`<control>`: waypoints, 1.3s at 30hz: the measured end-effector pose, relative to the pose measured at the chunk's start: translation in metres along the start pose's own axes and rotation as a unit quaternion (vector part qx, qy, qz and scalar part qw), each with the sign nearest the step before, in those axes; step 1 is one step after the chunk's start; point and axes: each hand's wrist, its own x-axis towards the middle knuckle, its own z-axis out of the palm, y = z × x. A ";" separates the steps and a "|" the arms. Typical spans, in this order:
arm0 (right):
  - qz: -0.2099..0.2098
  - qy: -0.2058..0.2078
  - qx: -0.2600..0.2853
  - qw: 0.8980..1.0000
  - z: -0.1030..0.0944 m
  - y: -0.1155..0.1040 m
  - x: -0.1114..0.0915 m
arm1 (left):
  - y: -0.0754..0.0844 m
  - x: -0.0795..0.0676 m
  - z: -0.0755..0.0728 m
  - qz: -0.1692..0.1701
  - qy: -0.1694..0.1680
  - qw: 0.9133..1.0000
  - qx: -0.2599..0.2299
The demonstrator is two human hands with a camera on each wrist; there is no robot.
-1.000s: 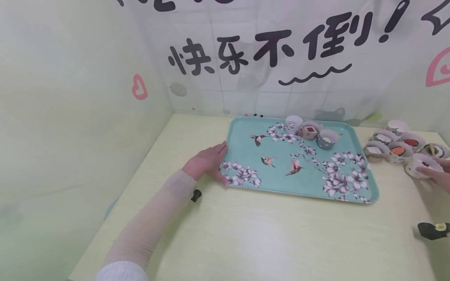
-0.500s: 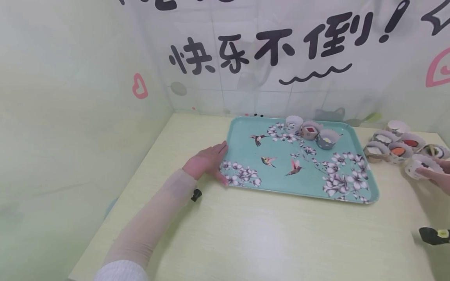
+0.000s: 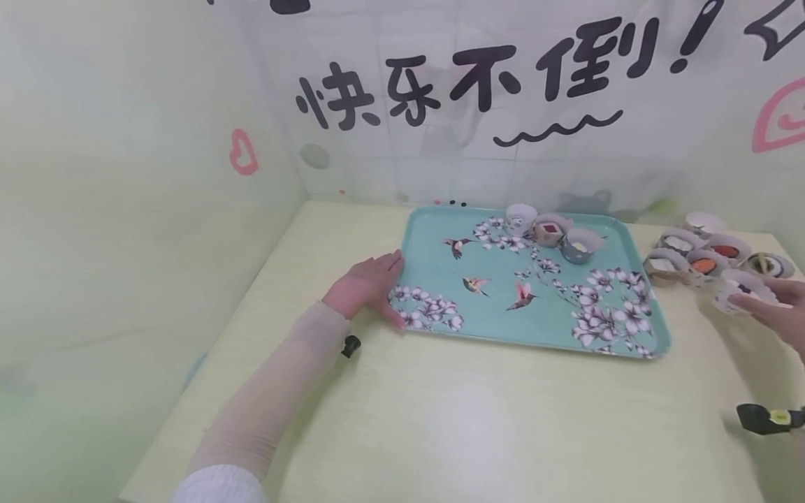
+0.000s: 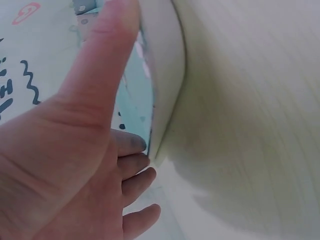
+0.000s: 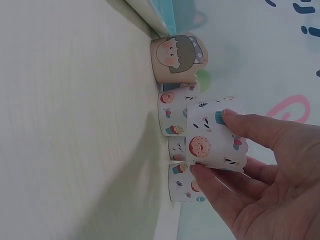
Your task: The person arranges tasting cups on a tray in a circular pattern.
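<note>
Three paper cups stand close together in a row at the back of a teal tray in the head view; the middle one shows a red diamond. Large black lettering on the wall reads 快乐不倒!, with a wavy line beneath it; the writing above is cut off. The left hand, fingers straight and thumb spread away from them, rests against the tray's left edge. At the right, the right hand pinches a white cup just beside a cluster of six filled cups, all near the tray's right side. Tray and cluster stand on a pale table.

The left wrist view has the thumb along the tray rim and the fingertips at its side, the palm not wrapped around anything. Dark strokes on the wall are partial and cannot be read.

From the right wrist, thumb and fingers clamp the white cup from opposite sides, raised off the table. Its print shows a pink doughnut, a blue-green cupcake and leaf sprigs. A brown cup beyond bears a cartoon face with dark hair.
</note>
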 end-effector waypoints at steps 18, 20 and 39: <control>-0.134 -0.054 -0.093 0.985 0.019 -0.089 -0.049 | -0.004 -0.012 -0.007 0.018 -0.013 0.997 -0.079; -0.153 -0.065 -0.093 0.982 0.025 -0.099 -0.048 | -0.004 -0.012 -0.010 0.022 -0.016 0.996 -0.079; -0.145 -0.133 -0.097 0.976 0.072 -0.149 -0.045 | -0.008 -0.004 -0.010 0.031 0.023 0.999 -0.036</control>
